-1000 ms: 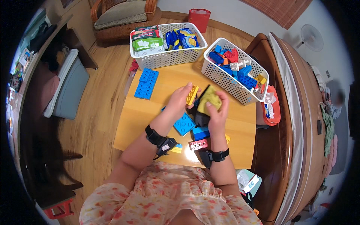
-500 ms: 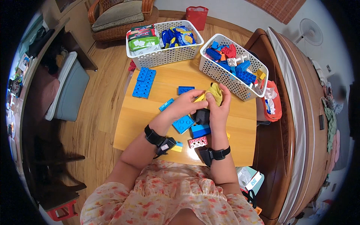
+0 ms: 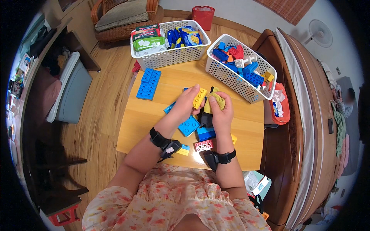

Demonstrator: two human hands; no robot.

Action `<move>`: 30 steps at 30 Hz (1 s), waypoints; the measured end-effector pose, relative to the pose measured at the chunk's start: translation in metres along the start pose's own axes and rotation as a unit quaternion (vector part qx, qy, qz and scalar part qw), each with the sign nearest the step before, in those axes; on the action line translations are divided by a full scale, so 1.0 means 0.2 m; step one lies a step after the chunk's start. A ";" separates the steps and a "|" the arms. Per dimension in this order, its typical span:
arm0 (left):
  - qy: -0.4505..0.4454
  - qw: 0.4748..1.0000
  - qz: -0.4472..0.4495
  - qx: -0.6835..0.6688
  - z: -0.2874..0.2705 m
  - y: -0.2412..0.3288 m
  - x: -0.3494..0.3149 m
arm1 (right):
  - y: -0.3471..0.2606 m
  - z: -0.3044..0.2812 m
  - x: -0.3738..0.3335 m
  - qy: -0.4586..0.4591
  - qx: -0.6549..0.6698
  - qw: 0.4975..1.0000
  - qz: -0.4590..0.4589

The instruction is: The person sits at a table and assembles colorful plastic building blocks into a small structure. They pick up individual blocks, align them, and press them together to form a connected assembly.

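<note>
Over the middle of the table (image 3: pixel 244 134), my left hand (image 3: pixel 186 103) grips a yellow toy building brick (image 3: pixel 199 97), its studs facing up. Close beside it, my right hand (image 3: pixel 222 115) is closed on a yellow and dark grey cloth (image 3: pixel 216 102), whose dark part hangs below the fingers. Under and near my hands lie a light-blue studded plate (image 3: pixel 189 126), a blue brick (image 3: pixel 206 133) and a pink-red brick with white studs (image 3: pixel 203 145). A small blue and yellow piece (image 3: pixel 183 150) rests by my left wrist. Farther left lies a long blue studded plate (image 3: pixel 148 85).
A white basket (image 3: pixel 173 57) with packaged goods stands at the back. Another white basket (image 3: pixel 235 82), full of colourful bricks, stands at the back right. Beyond the right edge hangs a red bag (image 3: pixel 284 104). A wooden bed frame (image 3: pixel 283 154) runs along the right side.
My hands have moved slightly apart. The yellow brick has come out from behind the cloth and turned its studs into view. The cloth stays in my right hand, a little lower.
</note>
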State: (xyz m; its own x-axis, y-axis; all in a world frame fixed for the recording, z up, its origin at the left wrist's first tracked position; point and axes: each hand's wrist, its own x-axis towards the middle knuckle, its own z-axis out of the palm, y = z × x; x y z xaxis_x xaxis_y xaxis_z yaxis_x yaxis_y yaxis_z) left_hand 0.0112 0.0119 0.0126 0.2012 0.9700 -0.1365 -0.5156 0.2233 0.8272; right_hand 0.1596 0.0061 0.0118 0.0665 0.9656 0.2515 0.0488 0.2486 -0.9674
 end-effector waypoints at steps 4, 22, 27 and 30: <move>0.040 0.997 0.009 -0.068 0.00 0.00 0.00 | -0.04 0.00 0.00 -0.065 -0.022 0.996 -0.062; 0.009 1.000 -0.009 0.017 0.00 -0.07 0.03 | -0.01 -0.02 0.02 -0.008 -0.065 0.992 -0.112; -0.027 0.991 0.016 0.134 -0.06 -0.11 0.05 | -0.01 0.00 0.02 -0.014 -0.171 0.970 -0.172; -0.041 0.986 0.026 0.158 -0.05 -0.09 0.05 | -0.02 0.00 0.01 0.016 -0.153 0.975 -0.159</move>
State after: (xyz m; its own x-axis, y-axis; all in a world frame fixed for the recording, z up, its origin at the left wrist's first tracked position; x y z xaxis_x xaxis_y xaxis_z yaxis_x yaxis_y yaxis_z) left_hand 0.0140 0.0178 -0.0100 0.2555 0.9652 -0.0554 -0.2443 0.1199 0.9623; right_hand 0.1596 0.0074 0.0169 0.0314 0.8393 0.5428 0.3660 0.4957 -0.7876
